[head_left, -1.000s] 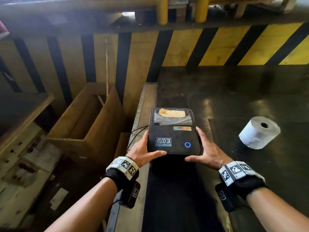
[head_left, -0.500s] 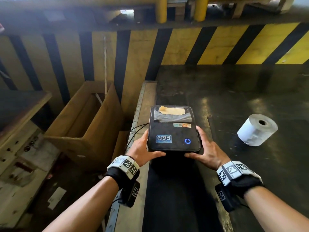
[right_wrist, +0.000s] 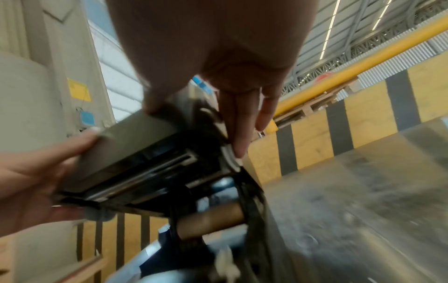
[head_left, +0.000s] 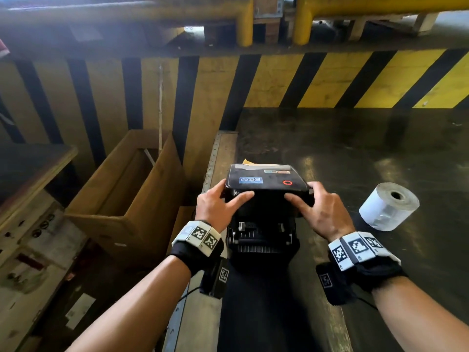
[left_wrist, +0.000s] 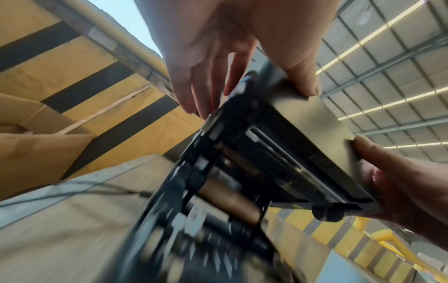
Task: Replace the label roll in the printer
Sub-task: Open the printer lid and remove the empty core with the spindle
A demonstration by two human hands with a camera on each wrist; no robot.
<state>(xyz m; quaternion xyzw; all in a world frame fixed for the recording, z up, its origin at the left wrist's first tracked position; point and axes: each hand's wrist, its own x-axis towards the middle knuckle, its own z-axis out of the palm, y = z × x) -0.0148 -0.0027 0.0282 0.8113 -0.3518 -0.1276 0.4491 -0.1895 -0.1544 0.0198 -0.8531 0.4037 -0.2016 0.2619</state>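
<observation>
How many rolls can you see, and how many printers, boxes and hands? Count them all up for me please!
White label roll: 1
Empty brown cardboard core inside the printer: 1
Printer, lid lifted: 1
Cardboard box: 1
Hands, left hand and right hand, both on the lid: 2
Total: 6

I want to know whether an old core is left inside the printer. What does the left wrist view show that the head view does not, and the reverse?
Only the left wrist view shows the brown cardboard core seated in the open bay, under the raised lid's underside.

Only the head view shows the new white label roll lying on the dark surface to the right, the cardboard box to the left, and the red ring light.

Both show the printer lid, gripped at its front corners by the left hand and right hand.
</observation>
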